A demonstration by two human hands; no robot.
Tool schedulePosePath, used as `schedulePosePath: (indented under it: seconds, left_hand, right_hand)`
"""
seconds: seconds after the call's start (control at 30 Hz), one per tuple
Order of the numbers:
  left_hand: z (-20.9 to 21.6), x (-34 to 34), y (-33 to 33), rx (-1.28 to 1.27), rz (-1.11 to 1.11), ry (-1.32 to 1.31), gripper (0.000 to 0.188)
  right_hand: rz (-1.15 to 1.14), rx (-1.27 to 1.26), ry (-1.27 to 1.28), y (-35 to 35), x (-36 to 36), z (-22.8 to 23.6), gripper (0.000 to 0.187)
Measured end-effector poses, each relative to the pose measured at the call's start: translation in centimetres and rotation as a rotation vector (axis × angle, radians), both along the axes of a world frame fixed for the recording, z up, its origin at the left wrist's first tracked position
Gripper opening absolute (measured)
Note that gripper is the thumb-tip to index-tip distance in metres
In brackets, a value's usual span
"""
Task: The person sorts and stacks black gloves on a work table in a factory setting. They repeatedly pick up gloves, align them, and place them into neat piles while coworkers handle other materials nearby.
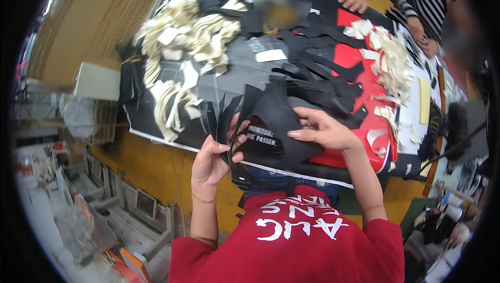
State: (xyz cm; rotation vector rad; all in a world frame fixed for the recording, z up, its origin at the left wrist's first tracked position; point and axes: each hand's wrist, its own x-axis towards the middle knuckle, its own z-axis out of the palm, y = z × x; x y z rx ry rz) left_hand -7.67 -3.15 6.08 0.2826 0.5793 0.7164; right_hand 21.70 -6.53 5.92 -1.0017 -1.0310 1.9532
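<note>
Near the table's front edge, my left hand (216, 153) is closed around the edges of several narrow black fabric pieces (223, 116) that fan upward. My right hand (320, 129) pinches the right edge of a wide black fabric piece (281, 114) between thumb and fingers. This piece is curved and spread between my two hands. Pale lettering shows on a dark surface just below it. More black fabric pieces (328, 87) lie loosely heaped beyond my right hand.
Cream fabric pieces lie in piles (208, 35) at the table's left and in another heap (388, 64) on red material (346, 54) at right. Two people's hands (353, 1) (423, 33) rest at the far side. A white box (97, 81) stands left of the table.
</note>
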Motion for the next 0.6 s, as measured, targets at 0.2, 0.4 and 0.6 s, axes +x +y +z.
schedulePosePath:
  seconds: [0.2, 0.4, 0.6]
  left_hand:
    - [0.8, -3.4, 0.6, 0.026, 0.169, -0.104, 0.078]
    - [1.1, -5.6, 0.7, 0.097, 0.309, -0.177, 0.077]
    - [1.7, -6.3, -0.2, 0.208, 0.359, 0.074, 0.073]
  right_hand:
    - [-0.053, -0.049, -0.015, 1.0, -0.2, 2.9, 0.041]
    - [-0.121, 0.18, -0.058, 4.5, -3.2, 5.8, 0.037]
    - [-0.166, 0.344, 0.026, 8.2, -7.2, 4.6, 0.044]
